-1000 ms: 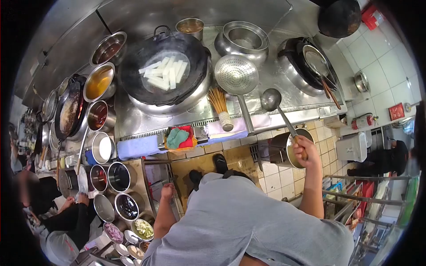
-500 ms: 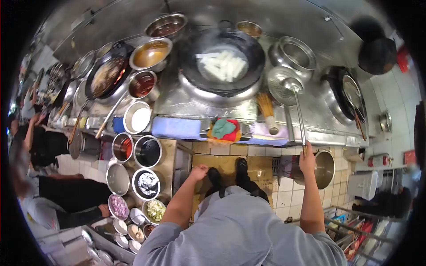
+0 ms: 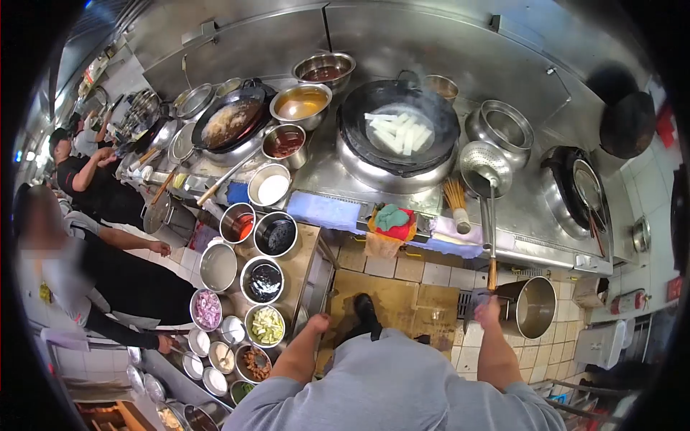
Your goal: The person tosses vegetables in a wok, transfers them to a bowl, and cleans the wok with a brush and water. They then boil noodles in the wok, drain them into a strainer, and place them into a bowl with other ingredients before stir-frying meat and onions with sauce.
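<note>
A long steel bench point(image 3: 309, 172) runs across the far side of the scene. On it, a little right of centre, sits a wide black wok point(image 3: 354, 123). Right of the person, below the bench's front edge, is a deep steel bucket point(image 3: 537, 305), its mouth facing near. On the bench right of the wok lies a round perforated strainer point(image 3: 477, 156).

A long ladle point(image 3: 493, 248) is at this right-hand end: its bowl overlaps the strainer, whether resting or just above cannot be told, and its shaft points near, past the bench's edge. It looks stiff and hard to break, moderately light when empty, with more weight at the bowl. The wooden handle point(image 3: 492, 274) at the near end should be the sure place to hold; the bare metal shaft could be hot or slick.

Left of the strainer is a bristle brush point(image 3: 457, 205). The right hand point(image 3: 489, 312) is at the tip of the wooden handle, blurred; whether its fingers grip cannot be told. The left hand point(image 3: 317, 324) is near the person's left side, seemingly loosely curled, nothing visible in it. Smallest are pale strips point(image 3: 402, 133) inside the wok.
</note>
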The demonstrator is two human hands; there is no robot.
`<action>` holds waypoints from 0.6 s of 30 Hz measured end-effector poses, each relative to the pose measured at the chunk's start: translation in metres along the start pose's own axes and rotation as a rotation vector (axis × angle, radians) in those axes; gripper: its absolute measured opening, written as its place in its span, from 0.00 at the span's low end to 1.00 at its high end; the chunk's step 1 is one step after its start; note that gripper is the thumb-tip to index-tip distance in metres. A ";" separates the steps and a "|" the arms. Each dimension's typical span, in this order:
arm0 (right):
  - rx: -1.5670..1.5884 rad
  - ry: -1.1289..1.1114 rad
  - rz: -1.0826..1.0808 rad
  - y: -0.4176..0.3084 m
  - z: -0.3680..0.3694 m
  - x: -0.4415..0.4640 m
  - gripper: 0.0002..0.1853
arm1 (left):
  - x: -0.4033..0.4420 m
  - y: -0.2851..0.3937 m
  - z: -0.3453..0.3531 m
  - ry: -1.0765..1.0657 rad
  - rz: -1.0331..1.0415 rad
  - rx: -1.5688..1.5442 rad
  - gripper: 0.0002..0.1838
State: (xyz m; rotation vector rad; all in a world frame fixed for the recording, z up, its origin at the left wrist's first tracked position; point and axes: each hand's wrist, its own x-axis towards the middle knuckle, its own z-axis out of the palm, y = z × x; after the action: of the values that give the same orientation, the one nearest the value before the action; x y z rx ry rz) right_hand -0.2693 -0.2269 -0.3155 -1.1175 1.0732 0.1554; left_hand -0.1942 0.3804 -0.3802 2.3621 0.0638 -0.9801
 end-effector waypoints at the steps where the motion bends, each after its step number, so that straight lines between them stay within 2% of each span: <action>1: -0.475 -0.030 -0.146 0.060 -0.025 0.042 0.21 | -0.019 0.005 0.000 -0.079 0.016 0.122 0.15; 2: -0.947 -0.057 -0.295 0.100 -0.036 0.072 0.18 | -0.032 0.007 0.000 -0.156 0.028 0.246 0.17; 4: -0.907 -0.118 -0.303 0.100 0.022 -0.028 0.17 | -0.035 -0.016 0.034 -0.110 0.111 0.304 0.15; 6: -0.919 -0.285 -0.062 0.148 0.034 -0.039 0.21 | -0.038 -0.012 0.044 -0.074 0.194 0.371 0.14; 8: -1.046 -0.399 -0.299 0.174 0.053 -0.091 0.27 | -0.062 0.005 0.056 -0.092 0.505 0.609 0.13; 9: -1.017 -0.494 -0.264 0.201 0.055 -0.104 0.28 | -0.072 0.015 0.061 -0.104 0.498 0.627 0.13; 11: -0.979 -0.601 -0.235 0.228 0.063 -0.128 0.30 | -0.096 0.056 0.057 -0.221 0.194 0.222 0.14; 13: -1.145 -1.033 0.099 0.199 0.072 -0.170 0.31 | -0.116 0.068 0.062 -0.183 0.152 0.152 0.14; 16: -1.061 -0.975 -0.317 0.414 0.015 -0.041 0.28 | -0.141 0.085 0.064 -0.113 0.119 0.089 0.16; 18: -1.011 -0.810 0.130 0.292 0.026 -0.154 0.27 | -0.135 0.071 0.069 -0.150 0.193 0.261 0.15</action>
State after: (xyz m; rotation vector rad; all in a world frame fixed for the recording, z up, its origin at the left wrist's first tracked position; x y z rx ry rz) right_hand -0.5049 -0.0064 -0.3877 -1.6392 0.2751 1.2456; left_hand -0.3186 0.3077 -0.2943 2.4601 -0.3640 -1.1222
